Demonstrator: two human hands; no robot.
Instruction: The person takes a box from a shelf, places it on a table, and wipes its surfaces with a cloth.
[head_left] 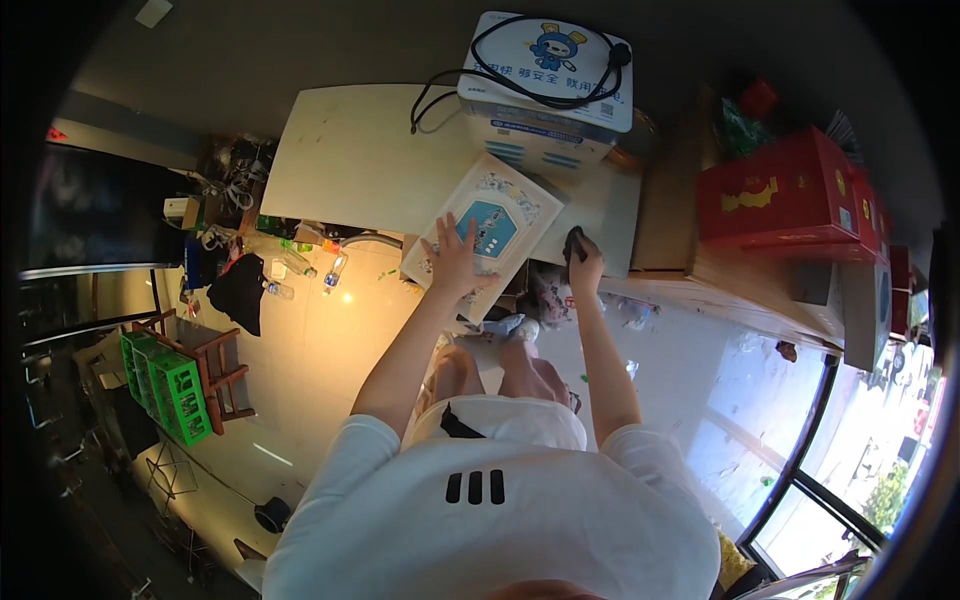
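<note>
A flat box with a floral border and a blue label lies at a slant on the pale tabletop, its near corner past the edge. My left hand rests on the lower left of its lid, fingers spread. Just right of the box, my right hand is closed around a small dark object; whether it is a cloth or something firmer I cannot tell. Behind the box stands a white and blue power cabinet with a cartoon figure, and a black cable is looped over its top.
The pale table extends to the left. Red gift boxes sit on a wooden counter at the right. Plastic bottles and a black bag lie on the floor. A green crate stands beside a wooden stool.
</note>
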